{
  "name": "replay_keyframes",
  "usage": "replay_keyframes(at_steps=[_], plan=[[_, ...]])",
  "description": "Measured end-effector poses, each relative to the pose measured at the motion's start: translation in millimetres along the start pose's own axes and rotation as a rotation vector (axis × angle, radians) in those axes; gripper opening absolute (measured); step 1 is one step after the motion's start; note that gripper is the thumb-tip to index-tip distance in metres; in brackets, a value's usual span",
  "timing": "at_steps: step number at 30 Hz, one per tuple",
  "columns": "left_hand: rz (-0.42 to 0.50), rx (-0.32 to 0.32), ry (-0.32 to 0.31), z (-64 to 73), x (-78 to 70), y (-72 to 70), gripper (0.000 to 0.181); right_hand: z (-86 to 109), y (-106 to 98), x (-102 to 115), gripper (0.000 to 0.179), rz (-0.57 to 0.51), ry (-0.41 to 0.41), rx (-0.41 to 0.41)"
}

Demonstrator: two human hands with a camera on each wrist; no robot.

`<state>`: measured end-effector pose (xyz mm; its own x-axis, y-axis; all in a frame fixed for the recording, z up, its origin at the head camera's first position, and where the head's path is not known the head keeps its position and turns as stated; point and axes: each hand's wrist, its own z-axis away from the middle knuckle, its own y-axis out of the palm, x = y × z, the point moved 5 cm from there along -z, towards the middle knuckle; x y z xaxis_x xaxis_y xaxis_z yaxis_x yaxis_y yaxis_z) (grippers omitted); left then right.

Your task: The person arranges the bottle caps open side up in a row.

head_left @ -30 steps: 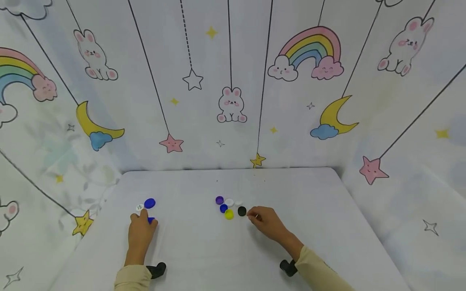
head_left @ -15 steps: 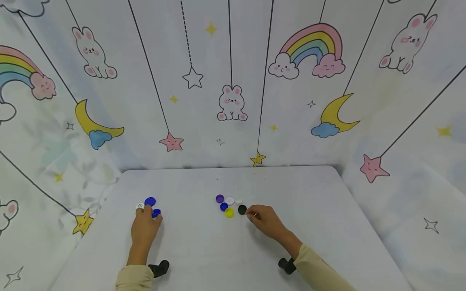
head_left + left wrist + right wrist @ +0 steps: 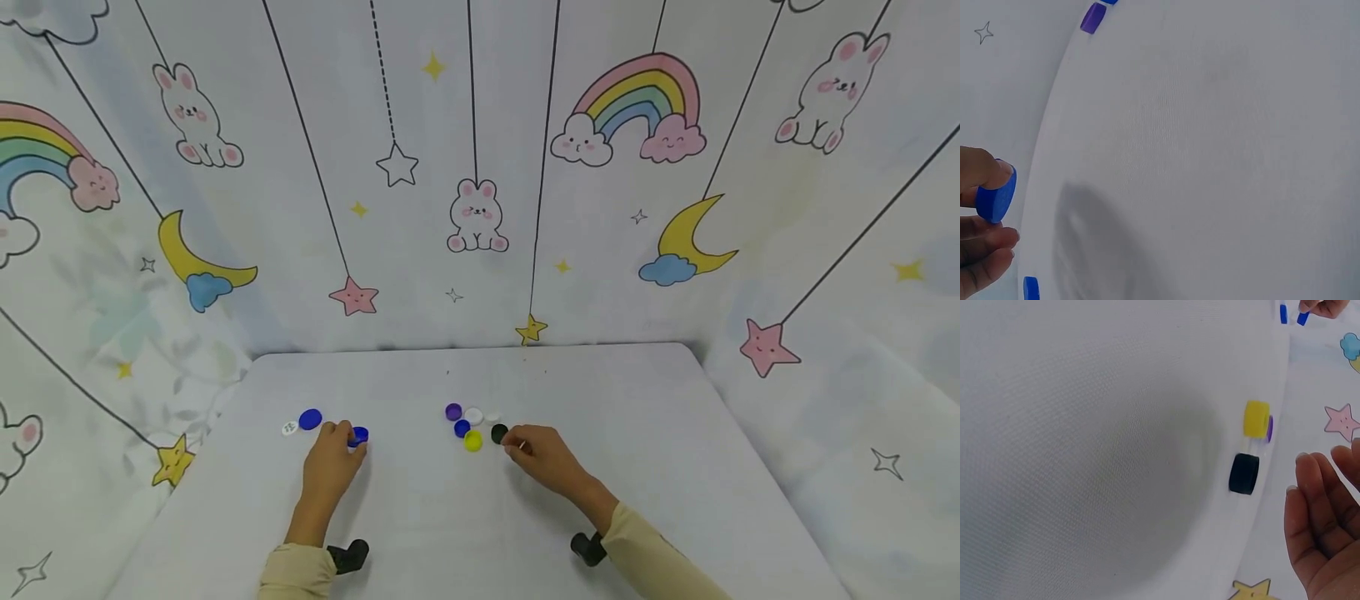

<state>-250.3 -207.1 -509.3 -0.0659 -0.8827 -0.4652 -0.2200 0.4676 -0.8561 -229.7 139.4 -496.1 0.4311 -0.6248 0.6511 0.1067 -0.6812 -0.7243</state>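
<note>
My left hand (image 3: pixel 330 462) pinches a blue bottle cap (image 3: pixel 360 436) between thumb and fingers; the left wrist view shows this cap (image 3: pixel 996 197) raised off the table. Loosely bent, the fingers of my right hand (image 3: pixel 551 460) are beside a black cap (image 3: pixel 498 433). In the right wrist view that hand (image 3: pixel 1325 531) shows nothing in it and stands apart from the black cap (image 3: pixel 1244 474). Grouped left of the black cap are a yellow cap (image 3: pixel 473 441), a small blue cap (image 3: pixel 462 428), a purple cap (image 3: pixel 453 412) and a white cap (image 3: pixel 473 416).
On the table's left lie a larger blue cap (image 3: pixel 310 419) and a white disc with dark marks (image 3: pixel 290 428). Another white cap (image 3: pixel 492 417), faint against the cloth, lies behind the black one. A printed curtain (image 3: pixel 420 250) rises behind the white table (image 3: pixel 420 517).
The left hand has lifted the blue cap away from the larger blue cap and white disc and carried it right. The right hand has shifted slightly left, closer to the black cap.
</note>
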Motion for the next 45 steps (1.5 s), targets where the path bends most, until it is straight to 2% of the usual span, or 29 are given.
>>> replay_keyframes(at_steps=[7, 16, 25, 32, 37, 42, 45], plan=[[0.015, -0.002, 0.049, -0.9, -16.4, 14.6, 0.020, -3.2, 5.0, -1.4, 0.013, -0.014, -0.003, 0.031], [0.042, 0.049, 0.111, 2.8, -43.3, 31.4, 0.022, -4.0, 7.8, -0.5, 0.014, -0.023, -0.013, 0.049], [0.054, 0.066, 0.172, 5.7, -68.4, 35.4, 0.023, -3.7, 11.3, -0.6, 0.015, -0.019, -0.002, 0.078], [0.083, 0.059, 0.261, 9.7, -87.4, 35.9, 0.024, -5.5, 13.6, -1.8, 0.017, -0.017, -0.009, 0.079], [0.105, 0.088, 0.320, 13.6, -97.2, 41.9, 0.024, -6.9, 16.0, -2.8, 0.024, -0.008, -0.016, 0.083], [0.138, 0.112, 0.372, 16.4, -106.5, 46.3, 0.024, -9.1, 18.7, -2.7, 0.034, -0.017, 0.012, 0.113], [0.139, 0.106, 0.398, 17.0, -110.0, 49.2, 0.024, -10.4, 21.1, -2.6, 0.038, -0.025, 0.032, 0.135]])
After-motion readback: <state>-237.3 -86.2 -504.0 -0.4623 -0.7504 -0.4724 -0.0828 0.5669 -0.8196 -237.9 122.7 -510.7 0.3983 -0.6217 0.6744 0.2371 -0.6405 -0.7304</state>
